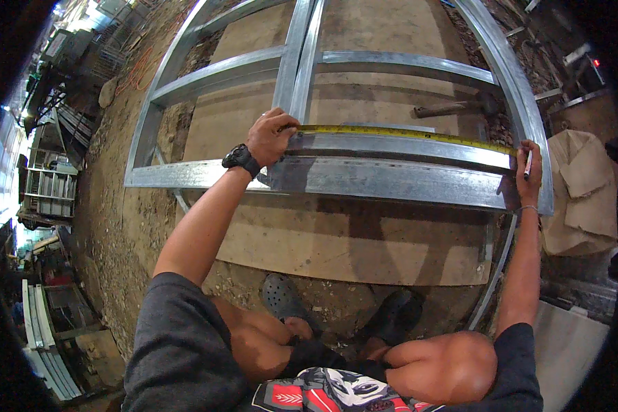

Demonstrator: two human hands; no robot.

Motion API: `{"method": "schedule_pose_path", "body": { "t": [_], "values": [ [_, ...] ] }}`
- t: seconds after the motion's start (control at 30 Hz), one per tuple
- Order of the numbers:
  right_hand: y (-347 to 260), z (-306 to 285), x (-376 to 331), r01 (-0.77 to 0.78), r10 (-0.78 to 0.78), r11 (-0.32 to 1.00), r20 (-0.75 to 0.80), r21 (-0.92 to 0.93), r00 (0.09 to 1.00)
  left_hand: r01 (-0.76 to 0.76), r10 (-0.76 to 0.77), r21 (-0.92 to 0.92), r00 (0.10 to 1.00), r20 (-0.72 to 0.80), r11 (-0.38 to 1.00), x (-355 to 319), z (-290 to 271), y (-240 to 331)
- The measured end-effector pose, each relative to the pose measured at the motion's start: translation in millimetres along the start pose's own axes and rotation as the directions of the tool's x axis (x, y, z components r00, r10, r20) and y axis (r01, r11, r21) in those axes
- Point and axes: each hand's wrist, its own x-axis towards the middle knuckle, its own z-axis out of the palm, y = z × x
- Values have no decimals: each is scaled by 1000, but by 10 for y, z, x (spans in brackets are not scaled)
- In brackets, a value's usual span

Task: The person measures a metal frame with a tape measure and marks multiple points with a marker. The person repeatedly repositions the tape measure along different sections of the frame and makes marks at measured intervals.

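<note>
A yellow tape measure (405,133) is stretched along a silver metal bar (398,148) of a large metal frame (391,180). My left hand (272,137), with a dark watch on its wrist, pinches the tape's left end beside the frame's middle upright (297,62). At the right end, my right hand (529,172) is closed around the tape, close to the frame's right side. A white marker (528,165) also sits in the fingers of my right hand. The tape's case is hidden from view.
A hammer (453,108) with a wooden handle lies inside the frame's upper right opening. Brown boards (350,240) lie under the frame on bare dirt. Folded tan sacking (577,192) is at the right. Ladders (51,182) and metal lengths (41,336) stand along the left.
</note>
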Motion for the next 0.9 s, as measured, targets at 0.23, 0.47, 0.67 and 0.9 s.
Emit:
{"method": "schedule_pose_path", "body": {
  "t": [0.23, 0.47, 0.67, 0.9],
  "values": [
    [-28, -27, -12, -19, 22, 985, -17, 173, 1000, 10, -10, -9, 1000, 29, 1000, 10, -15, 3],
    [-60, -59, -12, 16, -8, 997, -97, 81, 995, 6, -5, -25, 999, 36, 1000, 28, -17, 8],
    [-9, -57, -47, -59, 62, 998, -135, 21, 989, 7, -8, 38, 1000, 20, 999, 16, -27, 80],
    [-44, -17, -31, -94, 81, 991, -142, -93, 987, 46, -45, -18, 999, 23, 999, -3, -33, 54]
  ]
}}
